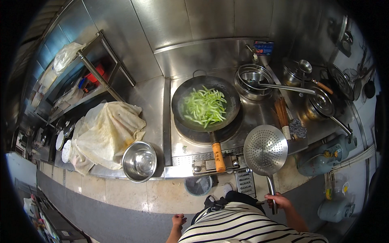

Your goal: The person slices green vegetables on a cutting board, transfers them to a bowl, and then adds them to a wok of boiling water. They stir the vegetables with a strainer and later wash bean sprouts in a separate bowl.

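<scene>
My right hand (279,201) is closed around the metal handle of a perforated strainer ladle (265,150), whose round bowl is over the stove's front edge. Green vegetable strips (206,106) lie in a dark wok (232,117) on the burner, with faint steam over them. The wok's wooden handle (218,156) points towards me and nothing holds it. My left hand (179,220) hangs beside my body, fingers partly curled; whether it holds anything small cannot be told.
Left of the stove stand a steel bowl (139,162) and a cloth-covered heap (106,133). Nested steel bowls (253,79) with a ladle, a bamboo brush (282,114) and a scouring pad (297,128) are on the right. A bucket (198,186) and gas cylinders (325,156) stand below.
</scene>
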### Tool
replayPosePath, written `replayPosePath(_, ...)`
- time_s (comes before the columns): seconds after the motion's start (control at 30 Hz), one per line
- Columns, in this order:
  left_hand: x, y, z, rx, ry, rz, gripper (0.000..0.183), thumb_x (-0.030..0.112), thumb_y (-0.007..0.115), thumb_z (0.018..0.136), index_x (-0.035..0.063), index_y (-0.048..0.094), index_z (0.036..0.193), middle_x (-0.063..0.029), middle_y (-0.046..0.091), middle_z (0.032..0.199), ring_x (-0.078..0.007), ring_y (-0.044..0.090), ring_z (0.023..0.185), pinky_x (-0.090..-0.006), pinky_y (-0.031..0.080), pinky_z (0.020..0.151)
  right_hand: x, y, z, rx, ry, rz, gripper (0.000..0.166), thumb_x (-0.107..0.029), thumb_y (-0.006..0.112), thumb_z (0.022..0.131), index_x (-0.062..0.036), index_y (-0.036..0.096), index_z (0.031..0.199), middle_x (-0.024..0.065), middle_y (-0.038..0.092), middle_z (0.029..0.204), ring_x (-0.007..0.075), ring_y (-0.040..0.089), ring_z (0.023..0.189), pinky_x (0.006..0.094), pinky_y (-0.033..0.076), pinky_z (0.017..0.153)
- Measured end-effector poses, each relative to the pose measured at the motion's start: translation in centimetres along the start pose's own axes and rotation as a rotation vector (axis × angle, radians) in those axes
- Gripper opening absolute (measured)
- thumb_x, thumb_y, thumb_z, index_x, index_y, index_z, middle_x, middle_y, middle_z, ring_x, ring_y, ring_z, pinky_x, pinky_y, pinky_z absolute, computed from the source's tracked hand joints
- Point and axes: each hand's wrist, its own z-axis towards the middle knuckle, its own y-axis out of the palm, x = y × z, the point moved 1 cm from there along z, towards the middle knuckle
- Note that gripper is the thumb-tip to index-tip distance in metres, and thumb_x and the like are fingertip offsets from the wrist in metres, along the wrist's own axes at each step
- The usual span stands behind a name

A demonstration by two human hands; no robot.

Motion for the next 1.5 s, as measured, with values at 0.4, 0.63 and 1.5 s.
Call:
replayPosePath(0.4, 2.5, 2.5, -2.2, -0.011, 0.043, -0.005, 0.008, 0.010, 0.057, 0.081, 0.0040, 0.054, 0.085, -0.0054, 0.058, 0.074, -0.0206, 0.063, 0.066, -0.0287, 0.051, 0.053, -0.1, -0.3, -0.5, 0.029, 0.016, -0.013, 0.021, -0.024, 0.065, 0.079, -0.0075, 0.053, 0.082, 0.0022, 0.051, 0.063, 0.0124, 0.050, 0.052, 0.0285, 0.043, 0.046)
replayPosePath(0.63, 1.7, 2.8, -1.0, 0.029, 0.081, 0.028, 0.012, 0.014, 0.060, 0.078, 0.0044, 0.057, 0.084, -0.0040, 0.059, 0.074, -0.0172, 0.063, 0.067, -0.0272, 0.050, 0.052, 0.6, -1.6, 1.2, 0.056, -0.045, -0.116, 0.018, -0.023, 0.063, 0.079, -0.0094, 0.053, 0.072, 0.0029, 0.048, 0.051, 0.0150, 0.048, 0.044, 0.0300, 0.040, 0.042)
replayPosePath(1.5, -11.4, -2.3, -3.0, 0.345, 0.006, -0.144, 0.016, 0.022, 0.057, 0.079, 0.0058, 0.059, 0.078, -0.0067, 0.060, 0.065, -0.0162, 0.059, 0.057, -0.0308, 0.047, 0.050, -2.7, 5.8, 3.5, 0.005, 0.133, -0.312, 0.017, -0.025, 0.057, 0.082, -0.0121, 0.053, 0.072, 0.0019, 0.044, 0.050, 0.0141, 0.040, 0.041, 0.0304, 0.033, 0.040)
